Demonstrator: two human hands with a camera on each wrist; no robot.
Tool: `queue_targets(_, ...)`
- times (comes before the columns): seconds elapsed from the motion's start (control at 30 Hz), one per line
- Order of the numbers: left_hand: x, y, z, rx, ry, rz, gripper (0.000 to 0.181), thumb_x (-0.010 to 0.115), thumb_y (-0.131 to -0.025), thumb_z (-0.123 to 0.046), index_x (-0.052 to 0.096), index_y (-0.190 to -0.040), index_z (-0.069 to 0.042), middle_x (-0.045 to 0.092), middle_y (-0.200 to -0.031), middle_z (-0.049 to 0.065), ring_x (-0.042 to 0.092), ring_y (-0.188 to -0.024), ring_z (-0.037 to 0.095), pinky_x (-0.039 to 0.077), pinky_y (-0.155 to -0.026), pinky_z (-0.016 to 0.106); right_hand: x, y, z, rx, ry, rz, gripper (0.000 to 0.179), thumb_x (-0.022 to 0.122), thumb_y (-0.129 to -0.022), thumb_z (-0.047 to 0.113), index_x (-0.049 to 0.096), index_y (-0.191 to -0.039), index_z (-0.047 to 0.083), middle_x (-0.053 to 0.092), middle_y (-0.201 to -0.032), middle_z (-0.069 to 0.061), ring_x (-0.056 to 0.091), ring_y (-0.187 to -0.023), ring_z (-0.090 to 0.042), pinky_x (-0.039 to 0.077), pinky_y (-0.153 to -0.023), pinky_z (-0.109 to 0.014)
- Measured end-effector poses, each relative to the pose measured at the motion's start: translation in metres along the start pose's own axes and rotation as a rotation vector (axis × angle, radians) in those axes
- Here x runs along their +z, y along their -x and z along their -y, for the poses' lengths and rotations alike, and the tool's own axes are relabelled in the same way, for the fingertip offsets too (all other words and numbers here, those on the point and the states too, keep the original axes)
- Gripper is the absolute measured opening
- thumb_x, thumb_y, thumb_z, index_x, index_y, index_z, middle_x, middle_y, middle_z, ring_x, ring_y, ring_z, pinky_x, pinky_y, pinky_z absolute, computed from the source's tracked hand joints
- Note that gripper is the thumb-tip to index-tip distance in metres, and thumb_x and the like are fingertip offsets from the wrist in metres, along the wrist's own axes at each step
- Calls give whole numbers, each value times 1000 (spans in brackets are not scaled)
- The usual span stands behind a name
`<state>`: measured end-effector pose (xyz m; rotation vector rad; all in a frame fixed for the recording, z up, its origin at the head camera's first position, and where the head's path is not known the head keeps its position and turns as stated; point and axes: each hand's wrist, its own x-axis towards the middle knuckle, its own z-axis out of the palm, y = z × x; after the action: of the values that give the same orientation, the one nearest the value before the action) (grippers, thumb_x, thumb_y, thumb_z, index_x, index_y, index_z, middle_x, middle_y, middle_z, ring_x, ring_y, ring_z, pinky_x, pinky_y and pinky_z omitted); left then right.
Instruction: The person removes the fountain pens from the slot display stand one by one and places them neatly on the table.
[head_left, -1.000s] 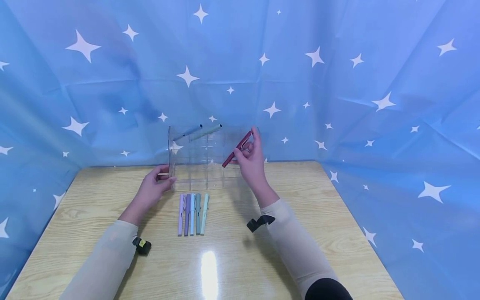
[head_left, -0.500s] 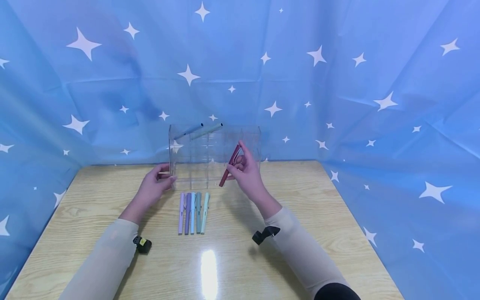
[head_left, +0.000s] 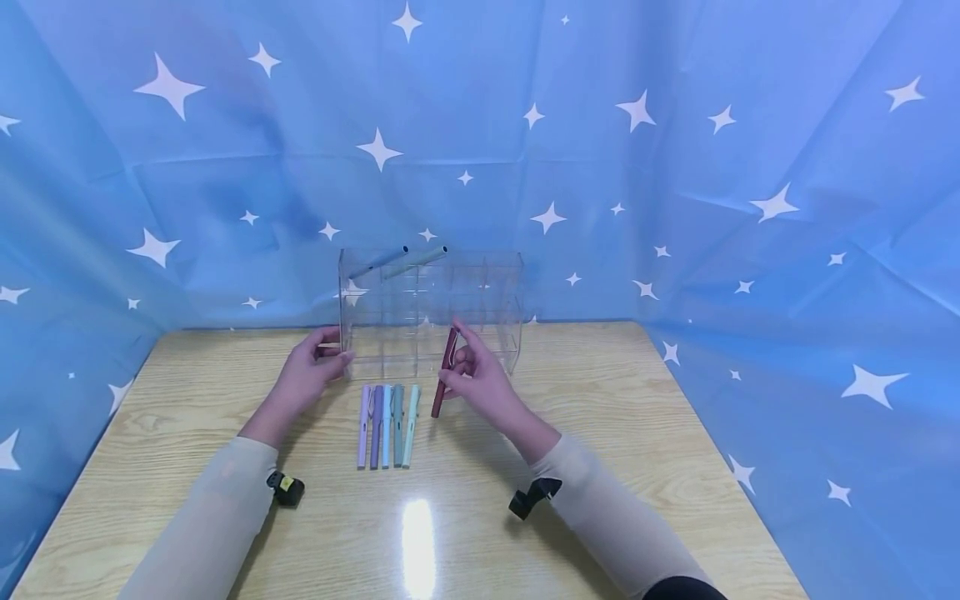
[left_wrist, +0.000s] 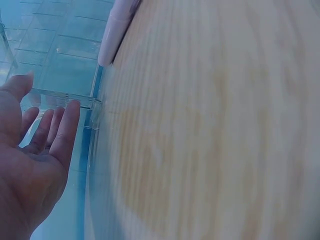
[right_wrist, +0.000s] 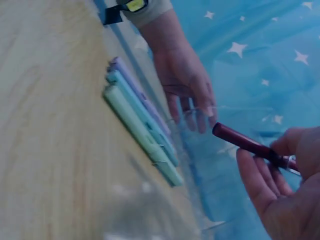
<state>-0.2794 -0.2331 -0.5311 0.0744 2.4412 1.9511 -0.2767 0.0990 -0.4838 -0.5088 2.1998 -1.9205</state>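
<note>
My right hand (head_left: 486,387) pinches a dark red pen (head_left: 438,400) with a metal clip, near its middle. The pen is held above the table, tilted, at the front of a clear compartmented pen organizer (head_left: 363,362). At the organizer's left wall, my left hand (head_left: 302,371) holds its lower front corner, the thumb (left_wrist: 20,86) on one side and the fingers (left_wrist: 67,132) on the other. Two capless-looking pens, one blue (head_left: 378,263) and one pale green (head_left: 416,262), lean in the organizer's upper left compartments.
In front of the organizer lies a row of several pens: lilac (head_left: 363,433), purple (head_left: 377,433), light blue (head_left: 386,433), grey-green (head_left: 398,433) and mint (head_left: 410,433). A blue star-patterned cloth (head_left: 480,108) hangs behind the wooden table (head_left: 600,400).
My right hand has brought the red pen down and left, from the organizer's upper right toward the right end of the pen row. The left hand stays at the organizer's wall.
</note>
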Motion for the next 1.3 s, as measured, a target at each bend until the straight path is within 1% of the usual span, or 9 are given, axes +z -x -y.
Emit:
queue_targets(0.17,0,-1,2,-1,-9,-5,65,74,-110,-22,44,-164,-1,52,-156,28,54,-144,44,64,-95,23,4,6,-6,40,24,51,97,78,-97,-6,32,-176,27,56,-108,-11,66,-91,-23,70,-82,-53)
queue_targets(0.33,-1,-3,3,2,-15,-5,65,74,-110,-23,45,-163,-1,52,-156,28,54,-143,43,64,-96,24,8,9,-15,62,28,97,96,79,-96,-5,34,-174,28,55,-112,-12,68,-90,-24,71,-82,-52)
queue_targets(0.53,-1,-3,4,8,-20,-4,65,73,-110,-25,45,-163,0,52,-155,29,53,-143,44,64,-96,24,14,12,-25,86,-5,114,93,79,-96,-7,35,-172,25,58,-112,-13,66,-87,-21,71,-80,-54)
queue_targets(0.63,-2,-3,5,11,-29,-7,64,73,-110,-25,45,-163,0,52,-155,28,54,-143,44,64,-95,23,16,13,-31,97,1,118,89,79,-96,-6,37,-170,20,60,-111,-12,67,-85,-20,71,-79,-52)
queue_targets(0.77,-2,-4,5,9,-32,-9,65,73,-110,-26,45,-163,-1,53,-155,27,53,-144,43,64,-95,23,18,15,-37,109,29,126,88,81,-95,-5,36,-169,12,63,-111,-13,68,-85,-20,71,-78,-47)
queue_targets(0.83,-2,-3,5,7,-31,-7,66,74,-110,-26,44,-163,0,53,-155,27,53,-144,44,64,-95,23,19,16,-39,120,38,130,87,81,-95,-5,36,-168,10,63,-111,-14,69,-86,-20,71,-79,-45)
queue_targets(1.07,-2,-3,4,4,-11,-1,68,74,-110,-25,43,-164,0,53,-155,28,54,-143,44,64,-97,26,22,17,-46,169,-11,178,83,77,-96,-9,35,-166,5,60,-110,-17,68,-86,-21,71,-80,-44)
queue_targets(1.2,-1,-3,3,-4,-1,0,68,75,-109,-24,43,-164,1,53,-154,28,54,-143,44,64,-98,27,23,17,-45,169,35,187,82,79,-96,-8,36,-165,3,62,-112,-19,69,-87,-20,71,-81,-41)
queue_targets(1.3,-1,-2,3,-9,0,-2,67,75,-109,-23,43,-164,1,53,-154,28,55,-142,44,64,-98,27,24,16,-44,161,89,192,82,81,-95,-8,39,-164,1,65,-109,-17,69,-87,-20,70,-81,-38)
